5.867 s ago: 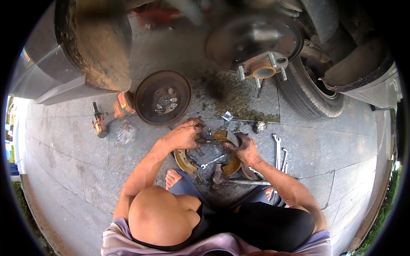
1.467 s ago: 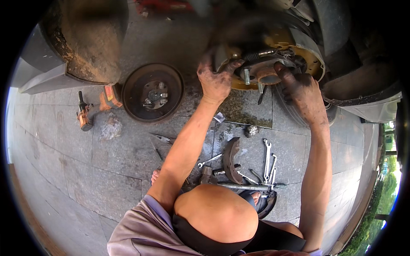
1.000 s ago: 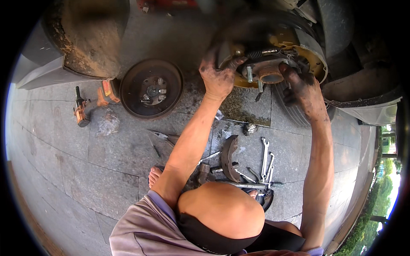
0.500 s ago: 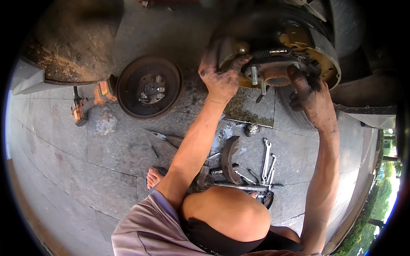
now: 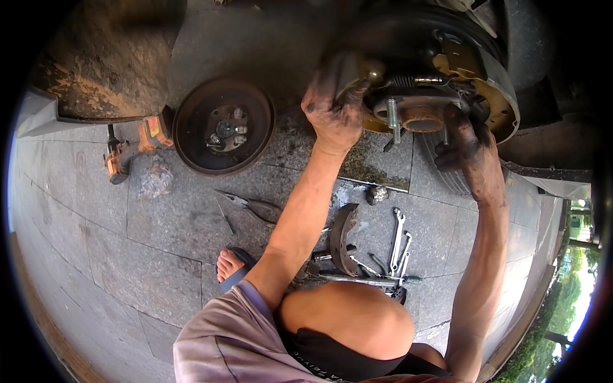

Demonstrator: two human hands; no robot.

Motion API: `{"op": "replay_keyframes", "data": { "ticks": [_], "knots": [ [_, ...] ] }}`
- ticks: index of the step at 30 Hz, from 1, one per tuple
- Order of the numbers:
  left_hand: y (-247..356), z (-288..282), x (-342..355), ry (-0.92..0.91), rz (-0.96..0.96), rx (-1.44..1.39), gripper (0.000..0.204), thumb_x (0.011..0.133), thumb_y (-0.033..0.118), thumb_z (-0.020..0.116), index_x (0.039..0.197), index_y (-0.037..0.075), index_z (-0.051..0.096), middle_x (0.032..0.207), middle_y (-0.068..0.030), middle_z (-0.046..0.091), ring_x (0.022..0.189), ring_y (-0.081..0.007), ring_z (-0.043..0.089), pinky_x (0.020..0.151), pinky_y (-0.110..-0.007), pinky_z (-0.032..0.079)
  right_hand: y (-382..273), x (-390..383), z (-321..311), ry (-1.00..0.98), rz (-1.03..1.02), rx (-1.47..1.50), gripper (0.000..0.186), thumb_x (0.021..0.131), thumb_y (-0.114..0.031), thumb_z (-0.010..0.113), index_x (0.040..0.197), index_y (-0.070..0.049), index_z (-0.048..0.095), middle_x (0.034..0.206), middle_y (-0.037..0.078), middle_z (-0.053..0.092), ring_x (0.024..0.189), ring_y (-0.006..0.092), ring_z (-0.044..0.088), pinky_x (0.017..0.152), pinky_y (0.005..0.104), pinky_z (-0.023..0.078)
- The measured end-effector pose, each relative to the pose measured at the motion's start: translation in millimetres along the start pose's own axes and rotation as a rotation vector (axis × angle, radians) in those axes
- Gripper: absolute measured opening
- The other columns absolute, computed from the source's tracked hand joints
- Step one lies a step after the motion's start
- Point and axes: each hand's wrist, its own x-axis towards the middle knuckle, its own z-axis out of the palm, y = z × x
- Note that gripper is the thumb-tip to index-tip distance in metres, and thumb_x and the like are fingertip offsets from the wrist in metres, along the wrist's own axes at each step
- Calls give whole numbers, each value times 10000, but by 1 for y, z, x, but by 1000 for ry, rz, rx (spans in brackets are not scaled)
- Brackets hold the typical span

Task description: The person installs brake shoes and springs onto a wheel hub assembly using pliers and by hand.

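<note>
A drum brake assembly (image 5: 447, 60) sits at the upper right, with a rusty hub (image 5: 423, 119), upright wheel studs (image 5: 392, 113) and a coiled spring (image 5: 405, 81). Yellowish brake shoes curve along its sides. My left hand (image 5: 337, 112) is closed at the assembly's left side on the brake shoe; its fingers are dark with grease and partly hidden. My right hand (image 5: 471, 142), also greasy, has curled fingers at the hub's right side by a stud. What lies inside its grip is hidden.
A rusty brake drum (image 5: 223, 127) lies left of my hands. Beyond it are a cordless power tool (image 5: 116, 156) and a clear plastic bag (image 5: 155, 177). Pliers (image 5: 255, 207), a loose brake shoe (image 5: 343, 239) and wrenches (image 5: 398, 236) lie on the paving near my knee.
The view has shifted slightly. My right fingers have moved a little lower around the hub's right side, and both hands stay at the brake assembly.
</note>
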Motion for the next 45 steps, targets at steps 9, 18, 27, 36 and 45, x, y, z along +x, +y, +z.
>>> {"op": "replay_keyframes", "data": {
  "ticks": [9, 18, 27, 36, 45],
  "knots": [
    [4, 0, 2, -5, 47, 125, 382, 878, 180, 734, 1192, -24, 658, 984, -150, 716, 854, -222, 695, 758, -319, 537, 1, -1, -2, -26, 5, 24, 859, 827, -715, 582, 1023, 120, 621, 739, 140, 635, 657, 186, 675, 626, 303, 537],
    [8, -4, 4, 4, 43, 158, 380, 832, 171, 773, 1161, 2, 684, 914, -140, 723, 795, -242, 684, 754, -330, 528, 2, -3, -3, -45, 11, 20, 916, 803, -778, 556, 1040, 104, 615, 765, 155, 647, 679, 201, 682, 643, 318, 529],
    [25, -25, 24, 25, 359, 520, 327, 796, 287, 763, 1056, 90, 745, 1179, -137, 636, 1020, -330, 537, 929, -457, 417, 8, 2, -3, -32, -79, -67, 824, 869, -718, 517, 1089, 69, 630, 796, 133, 661, 717, 184, 672, 682, 338, 517],
    [0, 7, 12, 33, 196, 191, 338, 805, 152, 768, 1125, 49, 723, 1367, -206, 529, 1263, -400, 492, 999, -466, 465, 12, 7, -3, 19, -159, -147, 758, 917, -659, 472, 1172, 42, 608, 936, 224, 676, 846, 290, 682, 820, 367, 485],
    [5, 19, 3, 104, 80, 103, 355, 762, 112, 808, 1099, 36, 729, 1366, -205, 531, 1182, -360, 578, 959, -416, 509, 10, -3, 8, 7, -32, 102, 958, 800, -823, 502, 1191, 49, 571, 767, 118, 625, 655, 165, 661, 591, 305, 532]
  ]
}}
